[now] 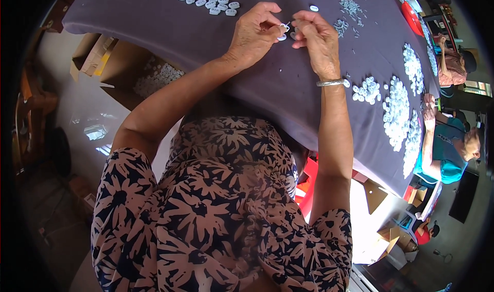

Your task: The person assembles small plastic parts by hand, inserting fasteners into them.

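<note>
My left hand [253,35] is closed in a pinch over the dark cloth, with a small white plastic piece [282,36] between thumb and fingertips. Just beside it, my right hand [316,37] has its fingers curled and pinched together; what they hold is too small to make out. The fingertips of both hands are close together, with a narrow gap between them. A bracelet circles my right wrist. A group of white oval plastic pieces [211,3] lies beyond my left hand. One more white oval piece [314,7] lies beyond my right hand.
Small thin metallic-looking pieces [351,8] lie scattered to the right on the cloth-covered table [288,94]. Heaps of white pieces [396,109] spread along its right side. An open cardboard box [123,68] with small white pieces stands left. Other people [447,150] sit at the right.
</note>
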Demonstrator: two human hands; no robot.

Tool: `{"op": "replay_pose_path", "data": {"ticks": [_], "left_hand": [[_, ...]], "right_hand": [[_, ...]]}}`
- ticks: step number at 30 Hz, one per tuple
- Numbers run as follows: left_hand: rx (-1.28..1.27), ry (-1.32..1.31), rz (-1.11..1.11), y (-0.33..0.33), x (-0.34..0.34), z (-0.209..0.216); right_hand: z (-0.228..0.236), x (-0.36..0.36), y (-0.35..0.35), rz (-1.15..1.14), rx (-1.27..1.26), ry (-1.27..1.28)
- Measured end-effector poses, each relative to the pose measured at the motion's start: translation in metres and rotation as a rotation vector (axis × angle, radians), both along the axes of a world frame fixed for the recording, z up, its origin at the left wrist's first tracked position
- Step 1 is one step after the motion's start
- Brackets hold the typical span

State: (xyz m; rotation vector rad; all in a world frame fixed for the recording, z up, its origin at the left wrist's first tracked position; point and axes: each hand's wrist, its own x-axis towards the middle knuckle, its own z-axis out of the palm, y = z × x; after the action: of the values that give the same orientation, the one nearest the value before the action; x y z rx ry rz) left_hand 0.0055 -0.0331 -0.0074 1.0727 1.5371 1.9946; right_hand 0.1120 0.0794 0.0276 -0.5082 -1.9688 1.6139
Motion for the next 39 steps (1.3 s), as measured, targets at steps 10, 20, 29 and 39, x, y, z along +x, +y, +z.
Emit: {"op": "replay_pose_path", "data": {"ticks": [10, 20, 29, 39], "left_hand": [[0.101, -0.17, 0.015, 0.003, -0.02, -0.004], [0.138, -0.189, 0.061, 0.008, -0.025, -0.014], [0.063, -0.129, 0.022, 0.002, -0.018, -0.002], [0.021, -0.137, -0.025, -0.003, -0.009, 0.007]], "right_hand": [[-0.008, 0.01, 0.013, -0.082, 0.209, -0.041], [-0.006, 0.006, -0.001, 0.073, 1.006, -0.088], [-0.015, -0.001, -0.002, 0.051, 1.161, -0.113], [-0.018, -0.005, -0.003, -0.07, 0.953, -0.083]]}}
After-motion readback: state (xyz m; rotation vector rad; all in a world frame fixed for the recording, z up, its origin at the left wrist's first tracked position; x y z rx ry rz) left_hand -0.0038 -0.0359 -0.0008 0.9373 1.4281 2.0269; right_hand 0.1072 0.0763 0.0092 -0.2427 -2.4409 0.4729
